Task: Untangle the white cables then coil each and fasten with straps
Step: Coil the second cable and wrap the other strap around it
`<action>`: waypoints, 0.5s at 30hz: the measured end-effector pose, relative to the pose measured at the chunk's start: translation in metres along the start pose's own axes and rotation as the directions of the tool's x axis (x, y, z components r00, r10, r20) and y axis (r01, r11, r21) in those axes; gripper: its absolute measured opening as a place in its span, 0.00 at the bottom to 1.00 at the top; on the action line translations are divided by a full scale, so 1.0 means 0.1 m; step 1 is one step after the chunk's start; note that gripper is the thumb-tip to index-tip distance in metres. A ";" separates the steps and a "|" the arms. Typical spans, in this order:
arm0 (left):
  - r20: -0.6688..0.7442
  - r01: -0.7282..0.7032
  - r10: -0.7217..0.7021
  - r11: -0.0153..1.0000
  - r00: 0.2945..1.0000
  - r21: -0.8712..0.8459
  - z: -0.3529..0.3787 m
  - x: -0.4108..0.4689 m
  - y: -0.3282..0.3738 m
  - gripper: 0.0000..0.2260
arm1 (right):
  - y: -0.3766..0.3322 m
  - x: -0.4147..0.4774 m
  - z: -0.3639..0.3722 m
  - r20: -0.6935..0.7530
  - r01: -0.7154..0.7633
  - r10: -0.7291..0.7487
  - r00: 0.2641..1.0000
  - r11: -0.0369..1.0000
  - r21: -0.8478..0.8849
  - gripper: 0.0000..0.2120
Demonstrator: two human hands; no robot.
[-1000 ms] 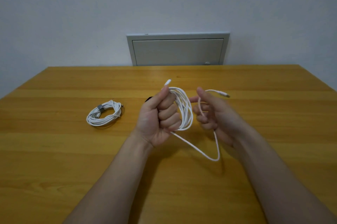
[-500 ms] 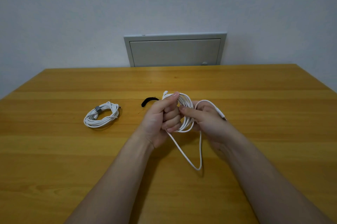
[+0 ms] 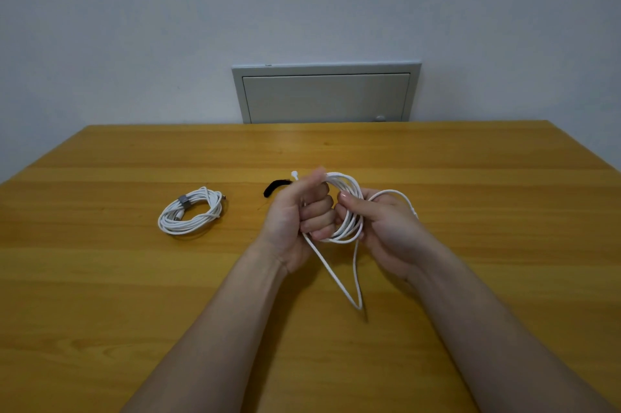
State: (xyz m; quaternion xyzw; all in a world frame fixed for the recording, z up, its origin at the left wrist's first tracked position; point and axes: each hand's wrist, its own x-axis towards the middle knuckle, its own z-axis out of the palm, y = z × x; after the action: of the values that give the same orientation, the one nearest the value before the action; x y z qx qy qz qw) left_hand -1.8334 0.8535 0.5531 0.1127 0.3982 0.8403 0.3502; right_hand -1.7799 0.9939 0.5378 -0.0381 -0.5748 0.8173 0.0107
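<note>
The left hand (image 3: 299, 216) is closed in a fist around 1 side of a coil of white cable (image 3: 351, 207), with the thumb lying over the top of the turns and the 4 fingers curled through the middle of the ring. 1 white plug end (image 3: 294, 174) pokes up past the thumb tip. The right hand (image 3: 386, 227) meets the coil from the other side. Its fingers curl around the outer turns, and a fingertip (image 3: 344, 195) touches the strands just beside the left knuckles. A single strand arcs over the right hand's fingers and ends at a second plug (image 3: 414, 211) on the far side of that hand; whether the fingers pinch this strand cannot be told. From the bottom of the coil a loose loop (image 3: 359, 305) hangs in a narrow V, its tip at or just above the wooden table (image 3: 100, 295). Both hands hold the coil above the middle of the table. A black strap (image 3: 273, 188) lies flat on the table just behind the left hand, partly hidden by it. Well to the left, a second white cable (image 3: 193, 221) rests on the table, coiled and bound by 1 grey strap (image 3: 183, 201). Beyond the table's far edge stands a pale wall (image 3: 134, 26) with a grey panel door (image 3: 326, 96) that carries a small round knob (image 3: 380, 118).
</note>
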 end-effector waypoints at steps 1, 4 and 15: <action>0.016 0.019 -0.017 0.997 1.000 -0.072 -0.01 0.00 0.00 0.22 | 0.01 0.00 0.01 0.002 -0.003 0.003 1.000 0.999 0.048 0.05; 0.024 0.032 -0.028 0.983 0.999 -0.181 -0.07 0.02 -0.01 0.26 | 0.02 0.01 0.04 -0.012 0.005 -0.004 1.000 0.997 0.078 0.09; -0.020 0.062 -0.065 0.991 0.998 -0.118 -0.02 0.02 -0.02 0.28 | -0.03 -0.03 0.08 -0.010 -0.012 0.012 1.000 0.998 0.060 0.22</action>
State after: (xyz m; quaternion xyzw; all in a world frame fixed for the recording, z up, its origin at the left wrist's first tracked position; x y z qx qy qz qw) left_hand -1.8349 0.8544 0.5496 0.0691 0.3557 0.8520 0.3779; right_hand -1.7778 0.9873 0.5433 -0.0452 -0.5495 0.8342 0.0099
